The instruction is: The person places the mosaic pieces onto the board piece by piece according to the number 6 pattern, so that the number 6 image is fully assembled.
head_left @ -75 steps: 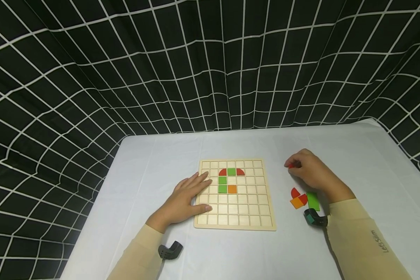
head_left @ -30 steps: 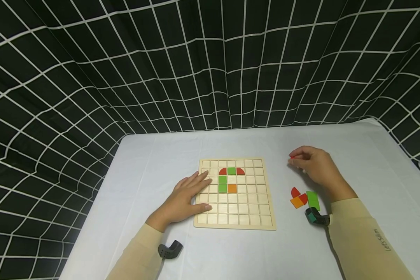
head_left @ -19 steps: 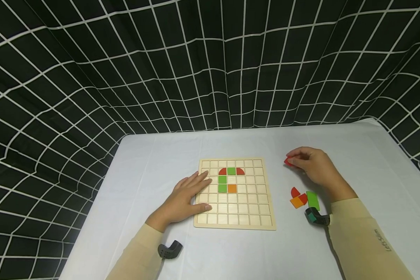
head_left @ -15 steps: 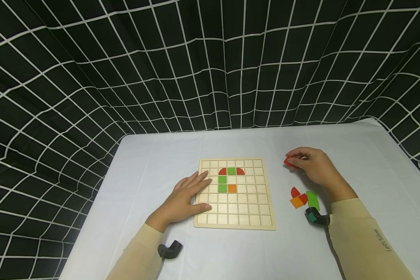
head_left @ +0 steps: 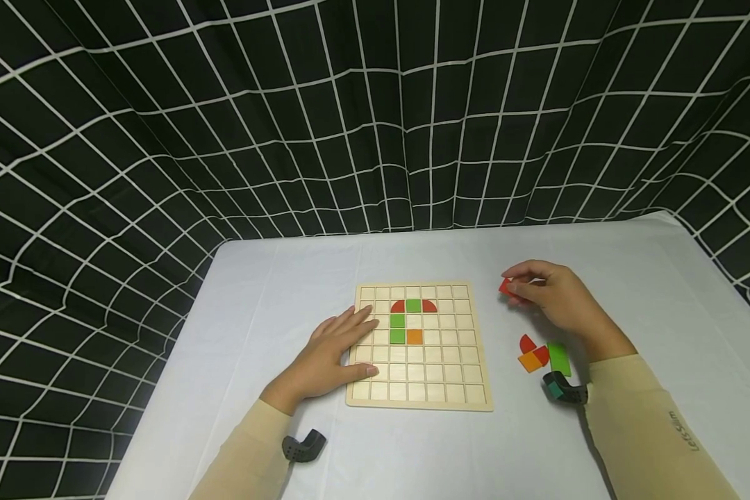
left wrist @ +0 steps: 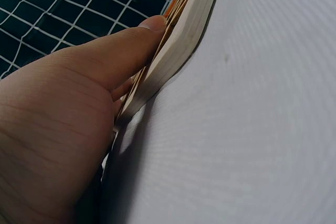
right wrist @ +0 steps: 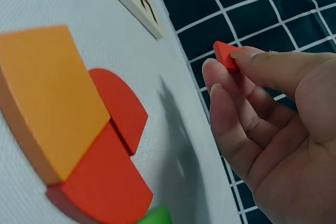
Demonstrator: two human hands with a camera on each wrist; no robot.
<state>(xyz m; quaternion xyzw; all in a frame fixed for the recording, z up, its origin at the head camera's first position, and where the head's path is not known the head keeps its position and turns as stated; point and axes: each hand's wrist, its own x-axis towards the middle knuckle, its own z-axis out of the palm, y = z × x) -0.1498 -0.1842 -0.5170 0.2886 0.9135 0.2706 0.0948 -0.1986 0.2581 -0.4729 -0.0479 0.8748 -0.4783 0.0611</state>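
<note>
My right hand (head_left: pixel 546 288) pinches a small red block (right wrist: pixel 225 55) between thumb and fingers, held up to the right of the wooden grid board (head_left: pixel 425 396). Its full outline is partly covered by the fingers. Flat on the board's left edge rests my left hand (head_left: pixel 334 351), fingers spread and straight, thumb on a lower cell. Set in the grid are two red rounded pieces (head_left: pixel 429 306), several green squares (head_left: pixel 397 336) and an orange square (head_left: pixel 414 337). In the left wrist view the left thumb (left wrist: pixel 153 23) lies over the board's rim.
Beneath the right forearm lie loose pieces: an orange block (right wrist: pixel 50 98), two red rounded blocks (right wrist: pixel 123 106) and green ones (head_left: pixel 559 358). A dark device (head_left: pixel 564 388) sits at the right wrist, another (head_left: pixel 304 446) at the left. Black gridded curtains (head_left: pixel 406 125) stand behind the white table (head_left: pixel 287 278).
The right hand has shifted slightly left toward the board, and more of the red block shows from its fingertips. The left hand and the pieces on the grid stay where they were.
</note>
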